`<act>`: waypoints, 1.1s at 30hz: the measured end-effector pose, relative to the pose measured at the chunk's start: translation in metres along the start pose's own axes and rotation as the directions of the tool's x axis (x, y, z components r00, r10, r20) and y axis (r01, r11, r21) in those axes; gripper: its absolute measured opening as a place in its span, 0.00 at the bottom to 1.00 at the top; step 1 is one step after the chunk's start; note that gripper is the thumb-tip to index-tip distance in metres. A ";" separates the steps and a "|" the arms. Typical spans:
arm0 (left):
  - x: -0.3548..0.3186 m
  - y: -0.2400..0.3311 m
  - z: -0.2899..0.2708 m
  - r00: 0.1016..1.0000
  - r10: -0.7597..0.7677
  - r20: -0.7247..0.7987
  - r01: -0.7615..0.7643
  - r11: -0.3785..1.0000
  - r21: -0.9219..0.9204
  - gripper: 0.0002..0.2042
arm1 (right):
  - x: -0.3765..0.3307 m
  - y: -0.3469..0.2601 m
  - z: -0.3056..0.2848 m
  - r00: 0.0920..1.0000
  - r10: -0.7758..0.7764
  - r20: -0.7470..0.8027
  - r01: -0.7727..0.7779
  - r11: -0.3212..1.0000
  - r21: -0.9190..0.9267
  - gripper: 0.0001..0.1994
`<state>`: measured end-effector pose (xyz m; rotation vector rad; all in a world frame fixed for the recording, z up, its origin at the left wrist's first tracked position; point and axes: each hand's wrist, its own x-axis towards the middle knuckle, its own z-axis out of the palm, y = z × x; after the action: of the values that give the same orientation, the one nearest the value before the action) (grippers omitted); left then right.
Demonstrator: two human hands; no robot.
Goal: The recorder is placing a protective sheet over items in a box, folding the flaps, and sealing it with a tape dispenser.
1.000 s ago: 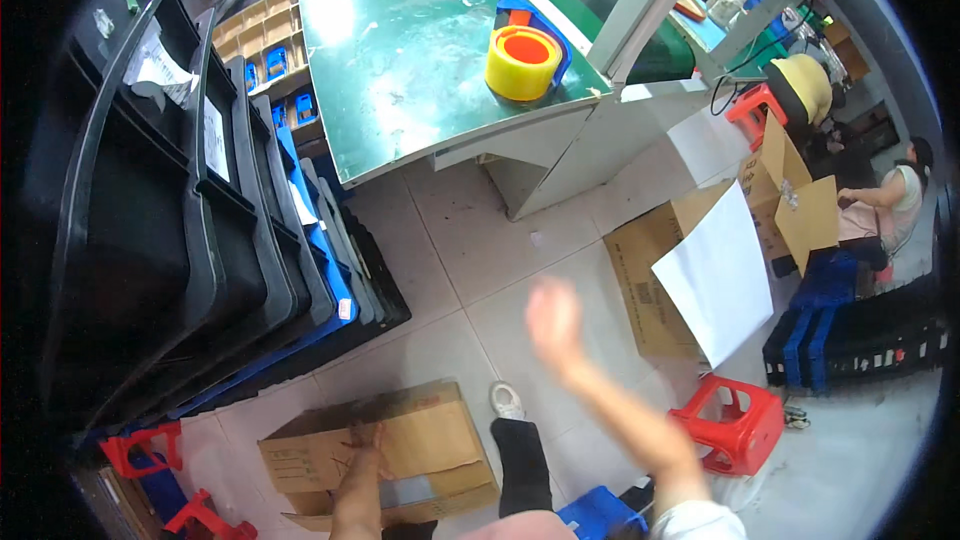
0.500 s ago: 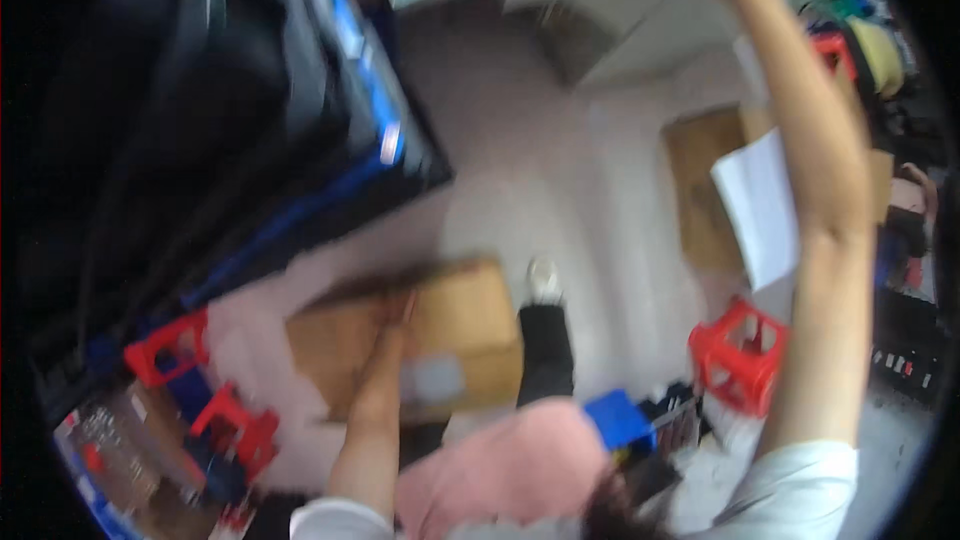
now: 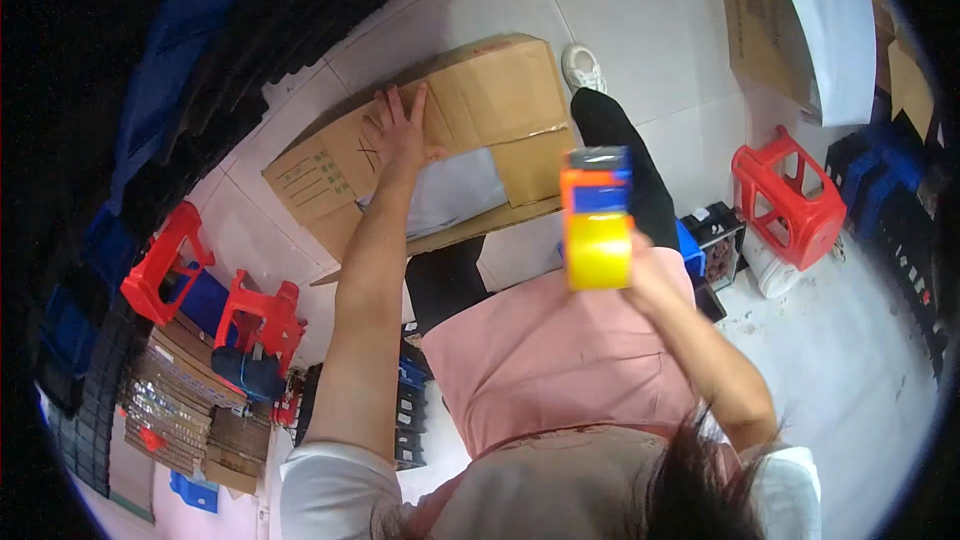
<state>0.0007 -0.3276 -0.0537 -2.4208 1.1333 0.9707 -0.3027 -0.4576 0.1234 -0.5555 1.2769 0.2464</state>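
A brown cardboard box (image 3: 520, 130) lies in front of me, its top flaps lying down. My left hand (image 3: 402, 132) rests flat on its top, fingers spread. By my left wrist, a pale white sheet (image 3: 460, 190) shows on the box. My right hand (image 3: 643, 265) is closed around a tape dispenser (image 3: 598, 225) with orange and blue parts and a yellow roll. The dispenser is raised over my lap, apart from the box and slightly blurred. Part of the right hand's grip is hidden behind it.
Red plastic stools stand at right (image 3: 800, 200) and left (image 3: 165, 265). Black and blue crates (image 3: 880, 200) line the right side. A cardboard carton (image 3: 765, 30) with a white paper (image 3: 840, 50) stands at upper right. Dark racking (image 3: 330, 0) fills the upper left.
My right hand has come down from the far green tabletop to over my lap, bringing the tape dispenser. My left hand stays on the box. The view has tilted down and nearer.
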 end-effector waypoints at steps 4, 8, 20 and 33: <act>-0.002 -0.007 0.000 1.000 0.030 0.006 -0.030 0.999 -0.039 0.60 | 0.094 0.065 0.044 0.948 -0.318 0.034 0.319 0.938 -0.139 0.16; -0.001 -0.015 0.006 0.995 0.082 -0.056 -0.083 0.997 -0.010 0.58 | 0.181 0.063 0.053 0.926 -0.373 -0.051 0.370 0.927 -0.055 0.14; 0.006 -0.011 0.037 0.919 0.143 -0.368 -0.230 0.952 -0.204 0.48 | 0.236 0.048 0.046 0.854 -0.489 -0.177 0.483 0.872 -0.078 0.15; 0.029 -0.002 0.061 0.841 -0.018 -0.541 -0.254 0.870 -0.423 0.23 | 0.237 0.038 0.069 0.761 -0.616 -0.200 0.559 0.781 -0.279 0.19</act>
<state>-0.0116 -0.3109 -0.1185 -3.2020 1.3616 0.6812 -0.1954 -0.4198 -0.0987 -1.1794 1.2866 -0.2521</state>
